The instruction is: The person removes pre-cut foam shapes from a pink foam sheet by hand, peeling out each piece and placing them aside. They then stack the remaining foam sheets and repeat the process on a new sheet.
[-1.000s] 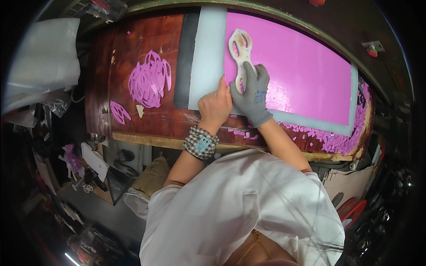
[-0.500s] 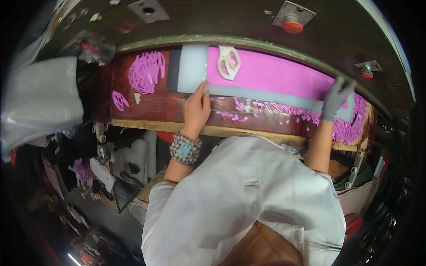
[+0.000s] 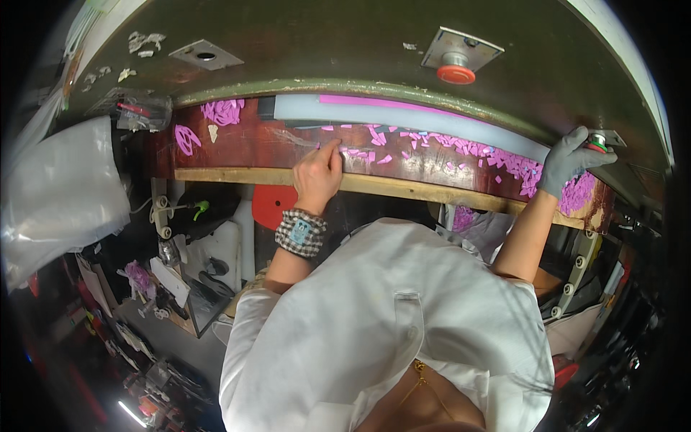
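My right hand (image 3: pixel 567 164), in a grey glove, is at the green push button (image 3: pixel 597 142) on the machine's front, its fingers around the button. Bare and loosely closed, my left hand (image 3: pixel 317 175) hovers over the near part of the table with nothing visible in it. Beyond it lies a whitish board (image 3: pixel 403 120) with a strip of pink sheet (image 3: pixel 360 101) on top. The machine's edge hides the far part of both.
Small pink offcuts (image 3: pixel 497 160) litter the red-brown tabletop (image 3: pixel 248 155), heaped at the right end. Pink loops (image 3: pixel 222 111) lie at the left. A red button (image 3: pixel 455 72) sits on the green machine body (image 3: pixel 345 50). Clear plastic sheeting (image 3: pixel 61 183) hangs at far left.
The board and pink sheet have slid away from me under the machine; the white cutout piece on it is out of sight. My left hand let go of the board; my right moved to the green button.
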Tool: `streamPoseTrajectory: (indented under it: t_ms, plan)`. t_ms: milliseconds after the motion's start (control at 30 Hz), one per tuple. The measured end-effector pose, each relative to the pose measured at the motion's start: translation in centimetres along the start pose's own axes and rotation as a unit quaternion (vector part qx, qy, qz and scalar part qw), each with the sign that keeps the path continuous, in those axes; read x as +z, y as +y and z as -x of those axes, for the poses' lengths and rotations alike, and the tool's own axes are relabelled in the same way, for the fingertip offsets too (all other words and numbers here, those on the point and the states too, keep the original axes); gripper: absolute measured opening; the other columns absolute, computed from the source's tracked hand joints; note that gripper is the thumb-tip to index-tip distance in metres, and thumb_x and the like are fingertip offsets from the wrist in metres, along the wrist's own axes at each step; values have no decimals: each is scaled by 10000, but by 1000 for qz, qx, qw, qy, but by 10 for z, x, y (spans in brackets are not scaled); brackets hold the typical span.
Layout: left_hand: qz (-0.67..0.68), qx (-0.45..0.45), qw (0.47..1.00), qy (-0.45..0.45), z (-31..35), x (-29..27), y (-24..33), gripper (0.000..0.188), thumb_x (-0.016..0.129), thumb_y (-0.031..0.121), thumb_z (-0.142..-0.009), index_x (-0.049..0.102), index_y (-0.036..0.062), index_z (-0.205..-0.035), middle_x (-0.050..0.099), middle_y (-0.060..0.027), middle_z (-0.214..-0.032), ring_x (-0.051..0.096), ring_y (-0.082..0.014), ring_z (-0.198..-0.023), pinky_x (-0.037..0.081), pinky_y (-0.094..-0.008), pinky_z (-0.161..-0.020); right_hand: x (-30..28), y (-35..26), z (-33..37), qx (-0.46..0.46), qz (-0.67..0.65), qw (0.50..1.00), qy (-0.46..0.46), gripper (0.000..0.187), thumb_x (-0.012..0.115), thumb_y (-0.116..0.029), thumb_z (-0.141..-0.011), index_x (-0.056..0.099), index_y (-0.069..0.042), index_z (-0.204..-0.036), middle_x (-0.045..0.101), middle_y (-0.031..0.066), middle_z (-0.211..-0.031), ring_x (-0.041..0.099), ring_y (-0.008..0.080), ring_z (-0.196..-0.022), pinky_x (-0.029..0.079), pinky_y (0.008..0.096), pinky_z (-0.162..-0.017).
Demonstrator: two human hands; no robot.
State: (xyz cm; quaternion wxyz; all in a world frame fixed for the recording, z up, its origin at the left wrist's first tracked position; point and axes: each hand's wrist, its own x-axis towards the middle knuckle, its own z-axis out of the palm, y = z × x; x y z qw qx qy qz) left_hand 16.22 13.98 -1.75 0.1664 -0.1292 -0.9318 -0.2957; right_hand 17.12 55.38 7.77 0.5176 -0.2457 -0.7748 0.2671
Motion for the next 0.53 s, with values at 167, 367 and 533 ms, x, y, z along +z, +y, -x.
streamPoseTrajectory:
  t_ms: [167,367,533]
  plan:
    - [36,44,998,29,-5,-5,-3,136,638,90,-822,704,99,-941,589,-106,-652,603,-287,-611,497,-385,-584,-25,-4,109,106,-73,981,-143,640,548,-244,-952,264,38,-1451,489,206,-1312,490,273,-1198,372,360,-1023]
    - [83,22,996,12,2,0,-10,135,645,73,-809,710,96,-925,580,-91,-649,595,-248,-593,483,-368,-566,-50,-9,160,-9,-58,905,-421,189,632,-141,-879,688,-23,-1015,683,156,-910,654,231,-805,492,326,-724]
    - [80,23,997,-4,12,-3,-14,154,677,102,-786,714,81,-934,632,-121,-741,640,-235,-659,530,-316,-706,-44,-10,157,21,-21,887,-460,201,605,-200,-875,696,-41,-957,670,163,-786,657,294,-803,487,375,-740]
